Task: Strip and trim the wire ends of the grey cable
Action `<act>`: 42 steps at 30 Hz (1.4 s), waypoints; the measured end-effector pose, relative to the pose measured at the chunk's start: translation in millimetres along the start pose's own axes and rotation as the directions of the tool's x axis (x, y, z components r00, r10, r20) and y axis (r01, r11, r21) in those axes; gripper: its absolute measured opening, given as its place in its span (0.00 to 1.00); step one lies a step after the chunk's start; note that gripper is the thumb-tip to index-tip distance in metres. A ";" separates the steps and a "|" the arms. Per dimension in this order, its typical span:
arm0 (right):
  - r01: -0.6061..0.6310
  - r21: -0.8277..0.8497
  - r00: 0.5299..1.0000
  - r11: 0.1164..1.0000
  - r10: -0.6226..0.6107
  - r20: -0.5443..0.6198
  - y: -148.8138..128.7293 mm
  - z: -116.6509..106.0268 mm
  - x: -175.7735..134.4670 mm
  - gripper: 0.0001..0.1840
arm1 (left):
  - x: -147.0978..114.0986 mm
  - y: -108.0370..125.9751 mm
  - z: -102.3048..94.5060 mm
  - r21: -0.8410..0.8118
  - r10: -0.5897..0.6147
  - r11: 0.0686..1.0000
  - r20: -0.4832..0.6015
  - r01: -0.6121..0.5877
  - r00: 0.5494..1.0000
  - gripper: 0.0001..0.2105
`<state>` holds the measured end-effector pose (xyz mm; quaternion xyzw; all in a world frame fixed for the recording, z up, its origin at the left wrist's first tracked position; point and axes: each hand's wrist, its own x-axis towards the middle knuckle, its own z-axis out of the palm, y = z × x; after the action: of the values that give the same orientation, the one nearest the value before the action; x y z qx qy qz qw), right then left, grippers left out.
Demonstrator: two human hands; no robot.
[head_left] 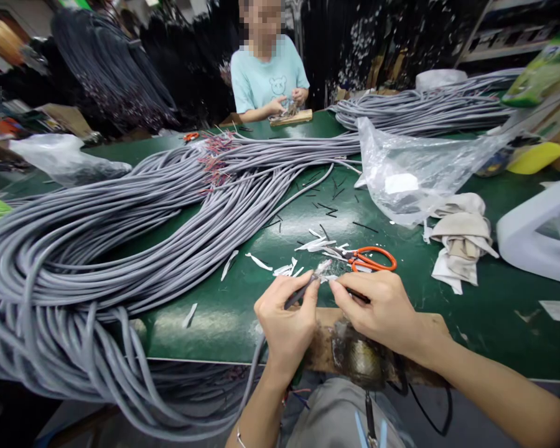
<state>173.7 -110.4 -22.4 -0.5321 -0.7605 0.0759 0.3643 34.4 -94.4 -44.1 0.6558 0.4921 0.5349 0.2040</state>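
Between the thumb and fingers of my left hand (284,320) is the end of a grey cable (256,356), which hangs down past the table edge. Pale, frayed filler (323,267) sticks out of that end. My right hand (385,311) is closed in a pinch on the whitish material there; a dark, slim item shows under its fingers, too hidden to name. Just beyond my hands lie orange-handled scissors (376,257) and white scraps (287,269). Below them, a wooden board (320,351) with a rounded metal piece (364,361) sits at the table edge.
A large bundle of grey cables (168,242) covers the left of the green table (200,333). Right of me are a clear plastic bag (410,168), a crumpled cloth (462,236) and a white jug (541,230). Opposite sits a person in a light-blue shirt (270,78), handling something over a board.
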 end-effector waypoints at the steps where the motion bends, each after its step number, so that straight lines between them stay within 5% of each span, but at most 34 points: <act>1: -0.006 -0.005 1.000 1.000 0.006 -0.001 0.3 0.4 0.4 0.18 | -0.6 -0.1 0.1 0.003 0.010 1.000 0.010 -0.010 1.000 0.04; 6: -0.032 -0.024 0.999 0.999 0.032 -0.008 0.9 3.8 -0.1 0.18 | -2.4 0.8 1.5 0.050 0.073 0.996 0.111 -0.079 0.991 0.03; 13: 0.254 -0.071 0.964 0.965 -0.258 -0.062 9.9 11.5 -3.8 0.13 | -0.3 3.1 1.1 0.040 -0.006 0.999 0.153 0.000 0.988 0.04; 18: 0.068 -0.091 0.997 0.994 -0.071 -0.032 3.1 10.8 -0.6 0.15 | -1.4 -3.0 0.4 0.073 -0.061 0.996 0.170 0.049 0.984 0.03; 20: 0.169 -0.053 0.984 0.984 -0.172 -0.053 -6.3 8.5 -1.0 0.16 | -1.6 -5.8 0.4 0.109 -0.100 0.991 0.218 0.078 0.971 0.04; 23: 0.438 0.077 0.898 0.896 -0.431 -0.090 -14.2 5.1 -0.3 0.14 | -0.6 -7.9 -0.2 0.105 -0.182 0.982 0.267 0.159 0.946 0.04; 29: 0.018 0.072 0.971 0.997 -0.001 -0.237 2.7 0.9 11.9 0.06 | 6.0 -5.0 0.2 -0.258 -0.355 0.856 0.337 0.448 0.872 0.11; 36: 0.038 0.293 0.990 0.955 0.002 -0.138 -2.2 0.1 12.2 0.07 | 12.0 -6.1 -3.6 -0.494 -0.485 0.579 0.432 0.649 0.761 0.12; 42: -0.179 0.483 0.982 0.857 0.187 0.031 -0.8 6.2 10.1 0.11 | 9.9 -6.4 -1.0 -0.521 -0.453 0.563 0.454 0.641 0.767 0.12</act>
<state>167.5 -100.3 -21.6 -0.4945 -0.6602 0.2933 0.4832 30.1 -83.4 -43.9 0.4208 0.4219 0.4852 0.6400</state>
